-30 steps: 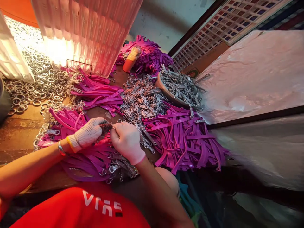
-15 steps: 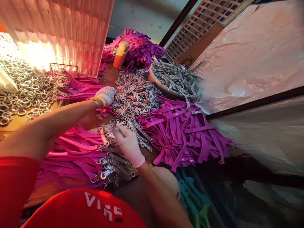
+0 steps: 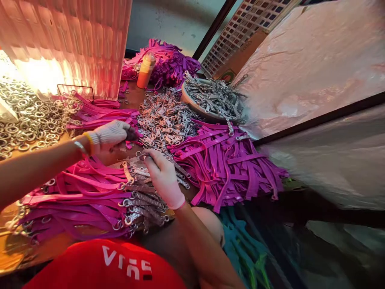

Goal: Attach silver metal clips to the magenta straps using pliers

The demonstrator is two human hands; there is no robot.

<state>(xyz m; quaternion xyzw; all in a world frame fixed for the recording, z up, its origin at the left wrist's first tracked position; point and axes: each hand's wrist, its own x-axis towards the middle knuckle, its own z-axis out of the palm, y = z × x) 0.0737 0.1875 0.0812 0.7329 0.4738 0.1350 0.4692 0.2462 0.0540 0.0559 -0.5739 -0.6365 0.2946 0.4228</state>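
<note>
My right hand (image 3: 164,178), in a pale glove, pinches a small metal ring (image 3: 138,154) between thumb and fingers. Below it, metal chain pieces (image 3: 144,204) are linked to the ends of pink straps (image 3: 90,196) lying in a bundle. My left hand (image 3: 112,134), in a white knitted glove with darkened fingertips, hovers left of a heap of loose metal links (image 3: 168,120). Its fingers are curled, and what they hold, if anything, is hidden. More pink straps (image 3: 105,114) lie just behind it.
Many loose rings (image 3: 39,120) cover the left side by a ribbed translucent panel (image 3: 75,48). A basin (image 3: 192,102) heaped with chain pieces stands at the back right, above a purple strap pile (image 3: 231,168). An orange bottle (image 3: 144,72) stands at the back. Plastic sheeting (image 3: 315,68) hangs at right.
My left hand has drawn back from the edge of the link heap, leftward and slightly nearer to me. My right hand stays almost in place with the ring. The view has shifted slightly.
</note>
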